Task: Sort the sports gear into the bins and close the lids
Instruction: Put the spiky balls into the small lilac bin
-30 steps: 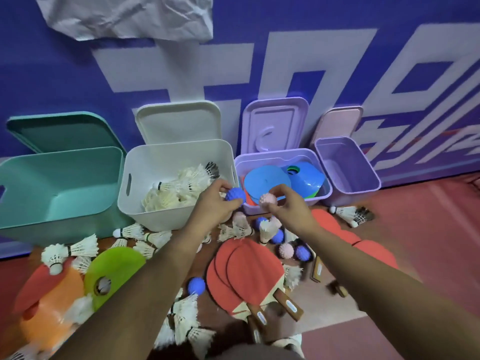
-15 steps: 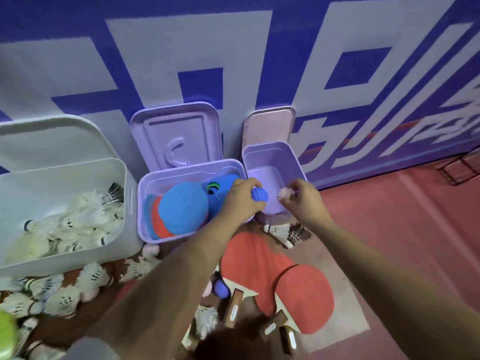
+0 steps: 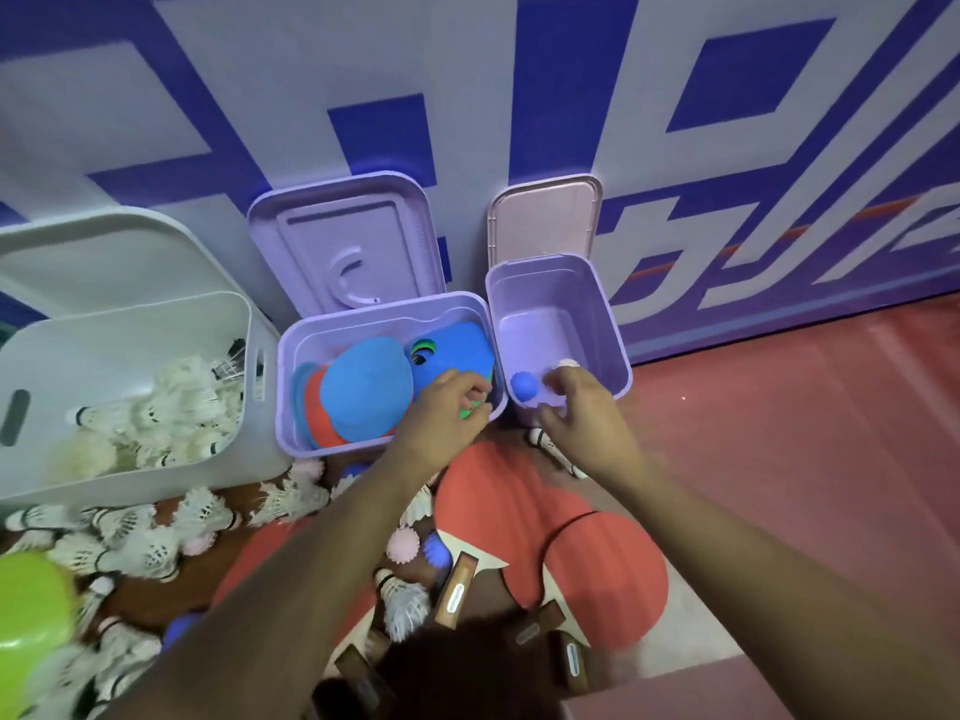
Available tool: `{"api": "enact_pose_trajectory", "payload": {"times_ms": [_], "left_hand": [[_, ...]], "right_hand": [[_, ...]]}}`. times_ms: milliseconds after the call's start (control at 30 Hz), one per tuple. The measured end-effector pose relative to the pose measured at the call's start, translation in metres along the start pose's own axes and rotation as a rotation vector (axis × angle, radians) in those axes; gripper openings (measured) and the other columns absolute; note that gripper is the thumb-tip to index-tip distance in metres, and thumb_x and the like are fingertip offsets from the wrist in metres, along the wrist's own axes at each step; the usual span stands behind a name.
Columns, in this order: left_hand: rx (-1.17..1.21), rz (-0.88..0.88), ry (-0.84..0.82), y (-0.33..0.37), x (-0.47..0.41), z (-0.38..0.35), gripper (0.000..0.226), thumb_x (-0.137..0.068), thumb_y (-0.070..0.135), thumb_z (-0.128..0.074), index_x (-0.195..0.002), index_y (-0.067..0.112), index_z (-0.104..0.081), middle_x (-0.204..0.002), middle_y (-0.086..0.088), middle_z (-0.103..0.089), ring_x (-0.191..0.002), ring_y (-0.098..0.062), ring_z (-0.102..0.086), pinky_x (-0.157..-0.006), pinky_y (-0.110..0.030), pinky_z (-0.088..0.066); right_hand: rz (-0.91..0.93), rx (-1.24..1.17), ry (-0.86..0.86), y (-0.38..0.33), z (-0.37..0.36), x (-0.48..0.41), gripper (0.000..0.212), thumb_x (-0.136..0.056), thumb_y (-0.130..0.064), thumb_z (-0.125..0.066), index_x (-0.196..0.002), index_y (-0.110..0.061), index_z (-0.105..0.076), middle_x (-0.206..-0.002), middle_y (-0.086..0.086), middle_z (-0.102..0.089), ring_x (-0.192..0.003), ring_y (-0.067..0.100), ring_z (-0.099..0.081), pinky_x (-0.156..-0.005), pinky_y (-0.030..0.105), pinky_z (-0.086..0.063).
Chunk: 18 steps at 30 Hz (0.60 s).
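A small purple bin [image 3: 608, 324] stands open at the right, its pink lid [image 3: 545, 215] leaning on the wall. Inside lie a blue spiky ball [image 3: 523, 388] and a pink spiky ball [image 3: 566, 364], the pink one partly hidden by my fingers. My right hand [image 3: 576, 413] hovers over the bin's front edge with loosely curled fingers, holding nothing. My left hand [image 3: 447, 407] hangs over the front right corner of the middle purple bin [image 3: 384, 306], fingers loose and holding nothing. More spiky balls, one pink [image 3: 402, 545] and one blue [image 3: 436, 553], lie on the floor.
The middle bin holds flat blue and red discs [image 3: 363, 387]. A white bin [image 3: 156, 304] at the left holds shuttlecocks. Shuttlecocks [image 3: 150, 543], red paddles [image 3: 602, 579] and a green disc [image 3: 26, 610] lie on the floor below my arms. The wall stands right behind the bins.
Both hands carried a ball rightward to the small purple bin and let go. The blue and pink balls now lie inside it. My left hand has drawn back over the middle bin.
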<state>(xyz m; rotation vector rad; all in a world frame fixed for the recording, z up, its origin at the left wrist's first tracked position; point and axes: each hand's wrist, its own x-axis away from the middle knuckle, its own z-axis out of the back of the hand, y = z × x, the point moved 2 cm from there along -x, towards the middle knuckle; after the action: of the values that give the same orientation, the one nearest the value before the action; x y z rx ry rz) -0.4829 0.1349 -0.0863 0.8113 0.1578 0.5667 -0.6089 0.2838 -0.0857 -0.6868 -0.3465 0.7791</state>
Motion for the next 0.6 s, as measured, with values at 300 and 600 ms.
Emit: {"api": "enact_pose_trajectory", "payload": {"times_ms": [300,600], "left_hand": [[-0.11,0.359,-0.058,-0.097,0.127,0.024,0.014,-0.08,0.011,-0.064,-0.091,0.019,-0.066,-0.091,-0.002,-0.064,-0.078,-0.014,-0.061,-0.078,-0.031,-0.051],[-0.551,0.376,-0.265,-0.125,0.141,-0.029,0.042,-0.083,0.027,-0.063,-0.122,0.016,-0.054,-0.123,-0.006,-0.052,-0.107,-0.028,-0.058,-0.087,-0.037,-0.05]], "right_hand": [[0.135,0.092,-0.358,-0.047,-0.083,0.056,0.028,-0.083,-0.02,-0.061,-0.108,-0.009,-0.057,-0.104,0.01,-0.06,-0.099,0.026,-0.055,-0.08,0.032,-0.038],[0.174,0.293,-0.342,-0.048,-0.163,0.049,0.029,-0.086,-0.025,-0.056,-0.112,-0.011,-0.059,-0.108,0.011,-0.053,-0.105,0.032,-0.048,-0.09,0.041,-0.045]]}}
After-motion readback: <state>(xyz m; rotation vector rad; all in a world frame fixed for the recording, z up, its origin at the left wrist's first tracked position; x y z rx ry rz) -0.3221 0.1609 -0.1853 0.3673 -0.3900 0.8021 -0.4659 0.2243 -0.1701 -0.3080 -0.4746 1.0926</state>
